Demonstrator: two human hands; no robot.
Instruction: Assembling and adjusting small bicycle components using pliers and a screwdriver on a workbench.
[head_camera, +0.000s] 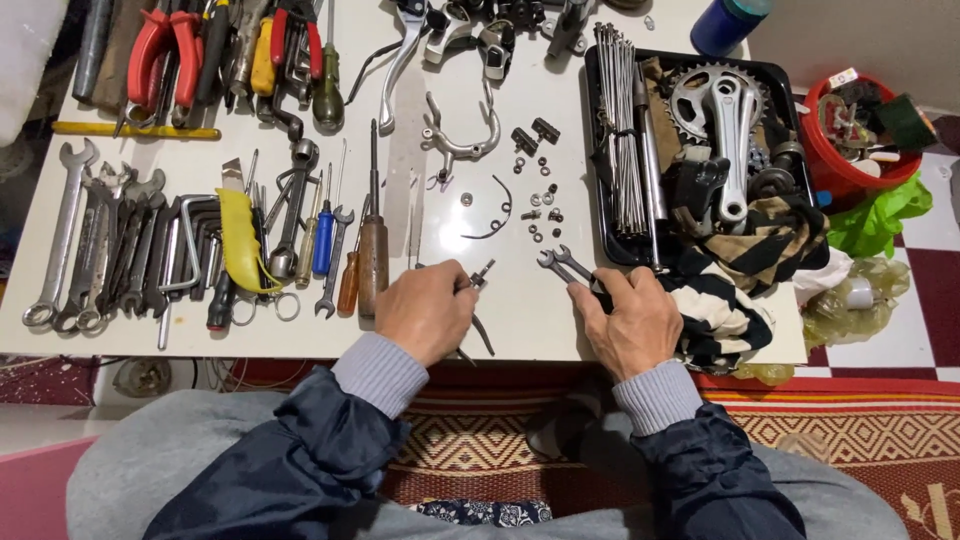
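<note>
The left hand (425, 310) is clamped on a small bolted brake part (480, 275), steadying it. The right hand (630, 320) grips two small spanners (560, 265), heads toward the loose nuts (540, 205) on the table (520, 310).

Small steel wrench (560, 264); dark brake part (480, 275)

I note: glossy white table (560, 90); bright metal spanners (562, 265); worn wooden screwdriver handle (373, 262); striped cloth (740, 290), lower right.
</note>
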